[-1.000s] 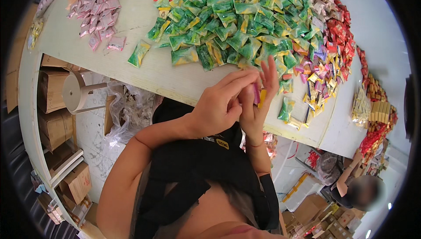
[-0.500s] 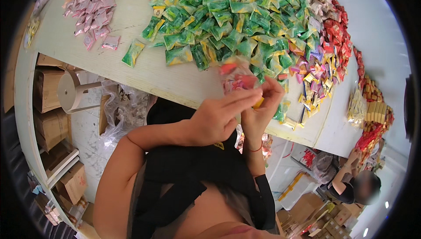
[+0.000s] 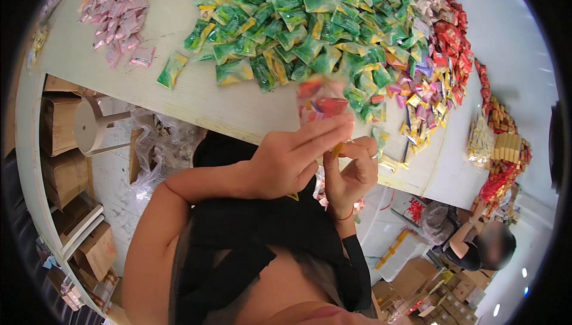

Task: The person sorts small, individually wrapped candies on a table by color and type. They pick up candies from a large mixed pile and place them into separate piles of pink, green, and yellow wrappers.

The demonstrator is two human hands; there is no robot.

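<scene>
Left hand point(image 3: 281, 159) pinches a clear bag point(image 3: 322, 107), right hand point(image 3: 356, 173) a yellow piece point(image 3: 338, 148); pale table point(image 3: 205, 98) across top, boxes point(image 3: 419, 275) lower right

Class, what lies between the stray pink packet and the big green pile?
One loose green-and-yellow packet lies between the pink packet and the green pile, with bare tabletop on either side; the head view shows this.

Green packets point(image 3: 298, 27) and pink packets point(image 3: 122, 15) strew the table point(image 3: 208, 101).
</scene>
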